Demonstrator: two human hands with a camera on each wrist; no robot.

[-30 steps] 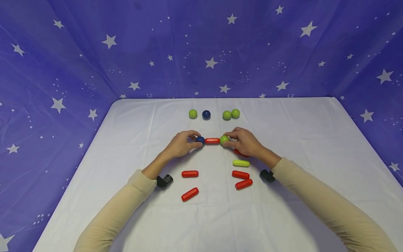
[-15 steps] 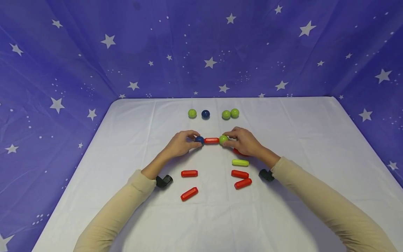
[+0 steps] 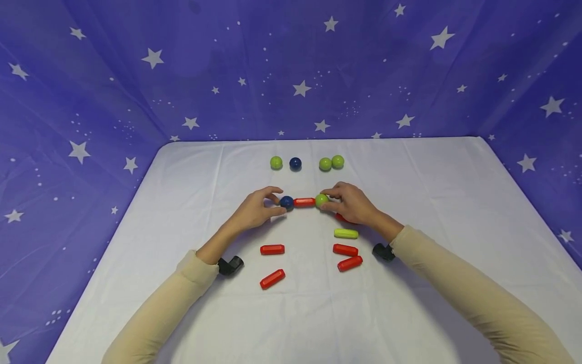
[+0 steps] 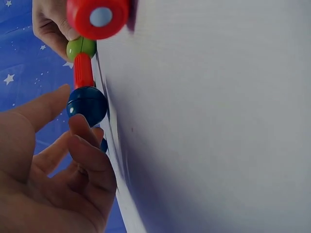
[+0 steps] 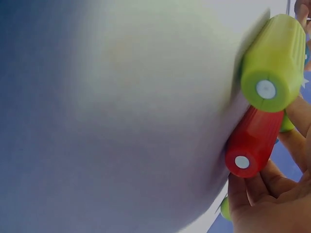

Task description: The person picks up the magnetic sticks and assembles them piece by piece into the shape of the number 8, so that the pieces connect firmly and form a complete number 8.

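In the head view a blue ball (image 3: 287, 202), a red rod (image 3: 304, 202) and a green ball (image 3: 321, 200) lie joined end to end, crosswise on the white table. My right hand (image 3: 354, 205) pinches the green ball between thumb and fingers. On the other side my left hand (image 3: 256, 208) is spread loosely beside the blue ball. The left wrist view shows the thumb (image 4: 51, 107) standing off the blue ball (image 4: 87, 104), while fingertips are right at its lower edge. Another red rod (image 3: 342, 218) is mostly hidden beneath my right hand.
A green ball (image 3: 276, 163), a blue ball (image 3: 295, 164) and two green balls (image 3: 331, 163) line the back. A yellow-green rod (image 3: 346, 233) and two red rods (image 3: 347, 256) lie nearer on the right; two more red rods (image 3: 272, 264) on the left. Starry purple cloth (image 3: 254, 101) walls the table.
My left hand has loosened its grip on the blue ball and drawn slightly left. The right hand keeps holding the green ball, and the joined pieces stay in place.
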